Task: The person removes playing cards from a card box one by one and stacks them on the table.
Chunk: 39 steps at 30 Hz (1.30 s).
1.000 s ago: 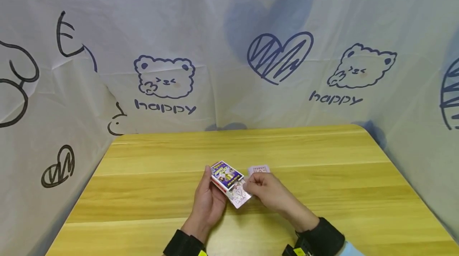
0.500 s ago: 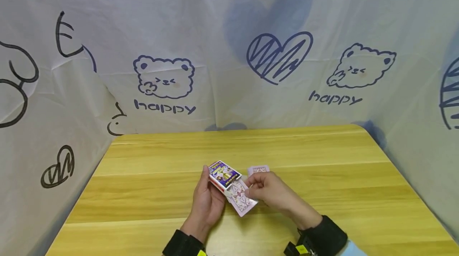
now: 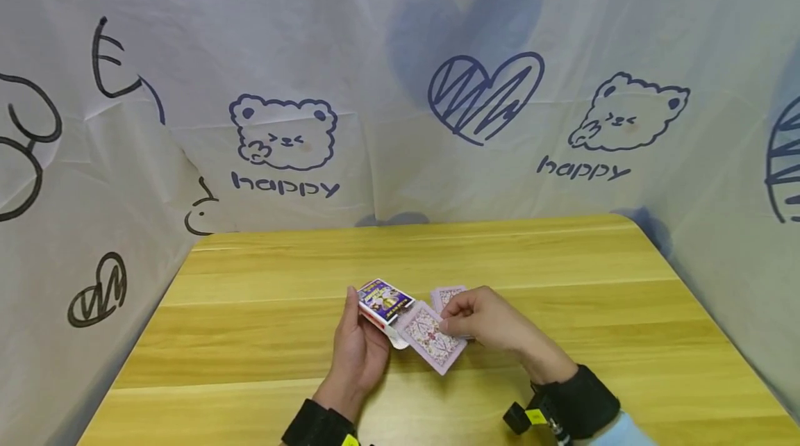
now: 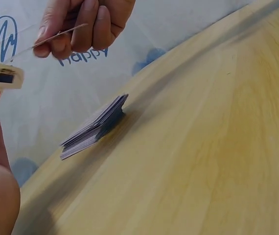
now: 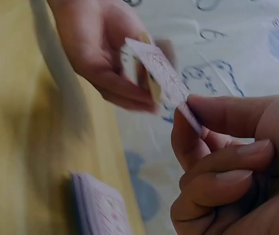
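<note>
My left hand holds a purple and white card box tilted above the table, thumb along its left side. The box's open end and white flap face right, toward me. Between thumb and fingers, my right hand pinches a playing card with a pink patterned back. That card overlaps the box's open end in the head view; the left wrist view shows it edge-on, seen as a thin line. Behind the right hand a stack of playing cards lies on the table, backs up, partly hidden in the head view.
The wooden table has rounded far corners. White cloth with drawn bears and hearts hangs behind it and along both sides. Each wrist wears a black strap with a small device.
My right hand has drawn the card out of the box, moving it right and toward me. The left hand and box have shifted slightly left. The stack stays on the table.
</note>
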Motion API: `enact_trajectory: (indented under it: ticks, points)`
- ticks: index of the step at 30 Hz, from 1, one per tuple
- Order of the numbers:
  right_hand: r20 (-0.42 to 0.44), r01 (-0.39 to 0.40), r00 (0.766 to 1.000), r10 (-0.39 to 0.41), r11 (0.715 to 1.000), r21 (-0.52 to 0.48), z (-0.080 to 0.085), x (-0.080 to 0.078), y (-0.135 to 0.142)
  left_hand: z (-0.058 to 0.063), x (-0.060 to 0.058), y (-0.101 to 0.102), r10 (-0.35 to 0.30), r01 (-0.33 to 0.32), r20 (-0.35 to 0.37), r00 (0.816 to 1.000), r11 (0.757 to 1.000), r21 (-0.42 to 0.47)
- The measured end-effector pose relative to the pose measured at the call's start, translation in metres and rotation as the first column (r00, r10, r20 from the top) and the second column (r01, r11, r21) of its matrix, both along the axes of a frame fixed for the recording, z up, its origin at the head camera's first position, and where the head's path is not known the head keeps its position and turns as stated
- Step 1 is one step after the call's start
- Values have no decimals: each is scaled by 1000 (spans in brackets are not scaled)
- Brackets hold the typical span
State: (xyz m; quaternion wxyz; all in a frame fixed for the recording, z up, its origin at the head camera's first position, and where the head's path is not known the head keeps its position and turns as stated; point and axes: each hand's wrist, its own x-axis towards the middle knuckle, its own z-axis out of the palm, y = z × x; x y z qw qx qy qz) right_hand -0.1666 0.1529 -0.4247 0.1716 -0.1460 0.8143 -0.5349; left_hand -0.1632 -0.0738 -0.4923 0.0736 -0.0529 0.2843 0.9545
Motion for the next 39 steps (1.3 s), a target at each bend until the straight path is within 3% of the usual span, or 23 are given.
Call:
enact_trajectory:
  ticks: [2,4,7,9,16,23,26,31,39]
  points:
    - [-7,52,999,-52,998,21,2,-6,9,0,-1,-1,11,-11,10,1000,1000,-11]
    - [-49,152,988,-149,986,71,3,-12,17,1,-1,-1,12,-11,19,1000,999,-42]
    - [-114,297,953,-282,941,162,0,-21,28,1,-1,-2,2,1,43,999,997,-79]
    - [-135,350,935,-327,911,217,-6,-26,33,0,-1,-2,-13,18,57,998,995,-94]
    - [-61,356,934,-352,901,248,-29,-32,32,0,2,-1,-32,38,72,997,995,-87]
    - [-27,371,926,-376,896,242,-41,-29,21,1,2,1,-23,30,89,996,996,-85]
    - [-74,367,929,-362,881,298,-45,-27,19,2,3,1,-22,31,92,996,995,-94]
    - [-170,363,932,-321,831,421,-49,-25,17,1,3,0,-24,33,94,995,995,-89]
    - [-215,363,931,-294,802,474,-49,-25,14,0,2,0,-24,32,96,995,995,-90]
